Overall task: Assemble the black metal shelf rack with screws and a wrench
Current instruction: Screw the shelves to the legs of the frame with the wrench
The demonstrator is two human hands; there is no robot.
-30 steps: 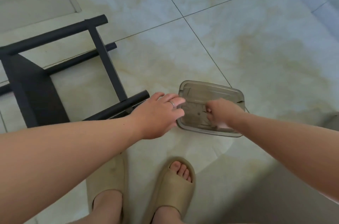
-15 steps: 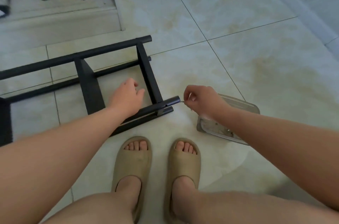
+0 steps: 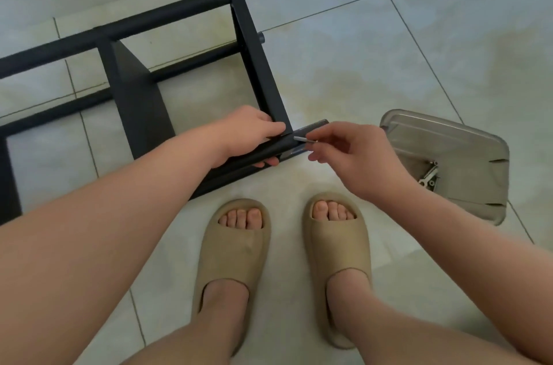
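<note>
On floor tiles, ahead of both feet: rack (image 3: pixel 260 65), lying on its side. Long tubes run off left out of view; short crossbar joins them at right end.

Left hand (image 3: pixel 248 134): wrapped round near tube, just left of crossbar joint. Fingers over top, thumb underneath, closed tight on tube.

Right hand (image 3: pixel 356 155): just right of tube end. Thumb and forefinger pinch thin silver piece (image 3: pixel 302 139); remaining fingers loosely curled. Tip of piece points at joint, touching tube or just short of it, cannot tell which. Screw or key: too small to tell.

Right of hands, on floor, apart from rack: clear tray (image 3: pixel 466 167). Holds small heap of metal hardware (image 3: pixel 430 174) toward its right side.

Below hands: tan sandals (image 3: pixel 236 251), toes toward rack, left one near tube end
</note>
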